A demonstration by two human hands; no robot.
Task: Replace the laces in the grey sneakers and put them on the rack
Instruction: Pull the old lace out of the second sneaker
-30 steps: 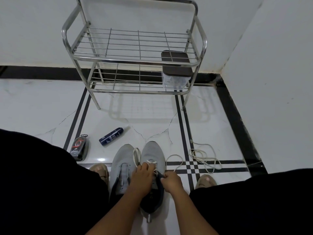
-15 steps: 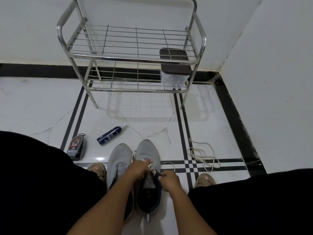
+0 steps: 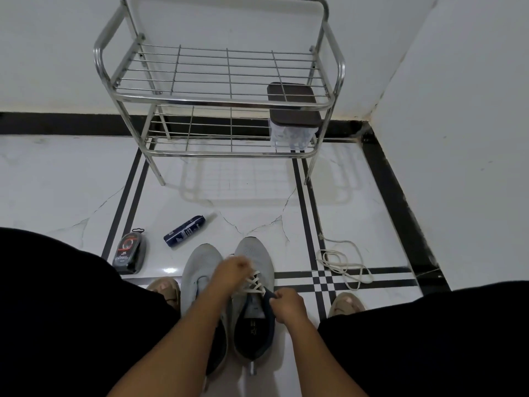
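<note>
My left hand (image 3: 233, 272) grip pulls white lace (image 3: 255, 282) over right sneaker (image 3: 253, 293); right hand (image 3: 287, 305) grip pinches collar. Keep crossings even, tension snug. Rack (image 3: 220, 101) ahead of sneaker.

Home entryway corner: steel shoe rack (image 3: 220, 101), tiled floor (image 3: 243, 202), shoe polish (image 3: 128, 252).

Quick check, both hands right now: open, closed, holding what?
Left hand: blurred over the right sneaker, seems to pinch its white lace; not certain.
Right hand: closed, pinching the sneaker's dark collar edge.
</note>
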